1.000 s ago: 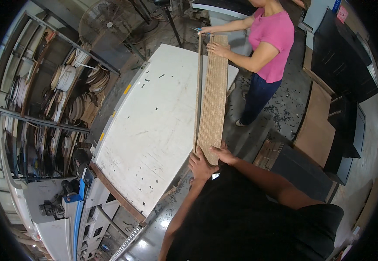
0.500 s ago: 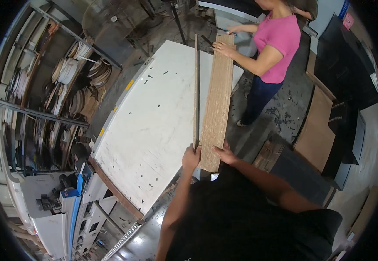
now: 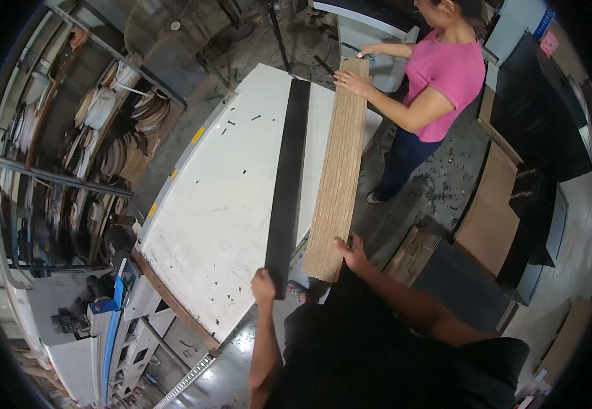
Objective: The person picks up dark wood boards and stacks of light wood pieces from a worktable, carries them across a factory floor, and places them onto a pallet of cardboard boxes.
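Note:
A long narrow black board [image 3: 285, 191] lies flat along the white tabletop [image 3: 221, 184], its near end past the table's edge. My left hand [image 3: 264, 285] is closed on the left edge of that end. To its right runs a long wood-grain board [image 3: 337, 170]; I cannot tell whether it is one piece or a stack. My right hand [image 3: 352, 253] grips its near right edge, thumb on top, fingers partly hidden. A co-worker in a pink top [image 3: 446, 75] stands at the far right, one hand [image 3: 352, 82] on the far end of the wood-grain board.
Shelves at left hold many coiled edging strips [image 3: 98, 109]. A machine with a blue rail [image 3: 110, 327] stands at lower left. Small dark scraps [image 3: 230, 123] are scattered over the tabletop. Brown and dark panels [image 3: 490, 215] lean and lie at right. Debris covers the floor by the co-worker.
The black board stood on edge beside the wood-grain board; it now lies flat, black face up. My left hand has moved left and toward me with it. My right hand stays on the wood-grain board.

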{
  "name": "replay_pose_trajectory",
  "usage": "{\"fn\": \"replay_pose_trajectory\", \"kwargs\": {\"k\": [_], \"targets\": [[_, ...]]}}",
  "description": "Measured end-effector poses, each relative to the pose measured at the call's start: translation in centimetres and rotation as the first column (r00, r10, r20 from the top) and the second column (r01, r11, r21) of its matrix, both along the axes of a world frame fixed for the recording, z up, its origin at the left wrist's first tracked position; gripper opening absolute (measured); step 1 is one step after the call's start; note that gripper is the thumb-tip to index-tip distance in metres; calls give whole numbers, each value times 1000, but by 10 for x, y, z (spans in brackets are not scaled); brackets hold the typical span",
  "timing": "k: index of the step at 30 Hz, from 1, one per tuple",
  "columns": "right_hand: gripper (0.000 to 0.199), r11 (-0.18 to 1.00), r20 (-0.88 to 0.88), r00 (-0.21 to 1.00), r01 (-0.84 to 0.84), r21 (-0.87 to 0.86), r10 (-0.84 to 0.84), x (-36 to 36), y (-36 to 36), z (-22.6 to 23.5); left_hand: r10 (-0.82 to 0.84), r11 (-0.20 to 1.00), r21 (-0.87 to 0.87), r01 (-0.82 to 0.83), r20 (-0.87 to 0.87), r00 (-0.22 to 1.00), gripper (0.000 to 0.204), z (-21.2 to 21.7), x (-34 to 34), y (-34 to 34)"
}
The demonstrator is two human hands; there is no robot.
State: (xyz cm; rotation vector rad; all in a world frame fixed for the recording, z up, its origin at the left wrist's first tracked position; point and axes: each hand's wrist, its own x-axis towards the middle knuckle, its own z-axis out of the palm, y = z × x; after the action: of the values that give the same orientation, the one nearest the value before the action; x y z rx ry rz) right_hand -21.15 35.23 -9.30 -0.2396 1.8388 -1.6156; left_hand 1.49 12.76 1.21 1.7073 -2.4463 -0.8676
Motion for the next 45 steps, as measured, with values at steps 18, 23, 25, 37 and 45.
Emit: {"fn": "replay_pose_trajectory", "kwargs": {"k": [18,23,25,37,45], "targets": [[90,968,395,915,26,-248,77,20,-142,182,230,926,-266,-270,-172,958,57,23,312,44],[79,916,725,684,231,-327,87,95,-172,229,156,974,-132,-184,-203,967,53,51,360,56],[82,918,746,664,262,-297,52,123,-182,235,123,974,-166,-155,-185,975,53,72,344,62],[88,989,-102,988,-104,104,115,125,-172,149,460,868,-253,-428,85,884,72,35,292,40],[81,935,-664,664,309,-176,-344,-62,-186,262,226,830,-465,-308,-226,948,60,66,326,52]]}}
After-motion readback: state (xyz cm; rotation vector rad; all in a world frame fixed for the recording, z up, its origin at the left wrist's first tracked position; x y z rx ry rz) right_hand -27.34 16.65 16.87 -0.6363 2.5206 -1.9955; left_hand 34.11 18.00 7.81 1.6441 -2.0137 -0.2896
